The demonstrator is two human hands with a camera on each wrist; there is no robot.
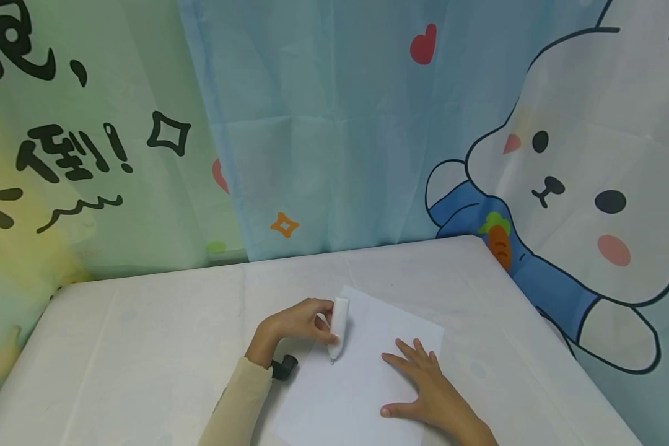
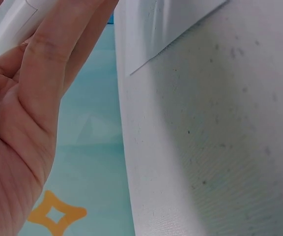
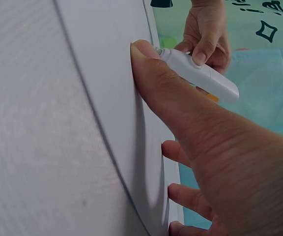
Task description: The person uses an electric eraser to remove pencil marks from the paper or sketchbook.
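Between the thumb and fingers of my left hand (image 1: 306,319) is a thick white pen (image 1: 339,325) with a narrow tip. It is held nearly upright, tip down, at the left part of a white sheet of paper (image 1: 368,384). In the right wrist view the pen (image 3: 200,73) shows its smooth body with the thumb pressed on its side. Its rounded back end (image 2: 16,29) appears at the top left of the left wrist view. My right hand (image 1: 424,384) rests on the paper's right side, fingers spread, the thumb (image 3: 151,69) touching the sheet.
The paper lies on a table with a white cover (image 1: 161,347). Behind the table hangs a printed curtain (image 1: 323,155) with a large cartoon animal at the right. A black wrist camera (image 1: 284,368) is strapped at the left wrist, beside the beige sleeve (image 1: 236,402).
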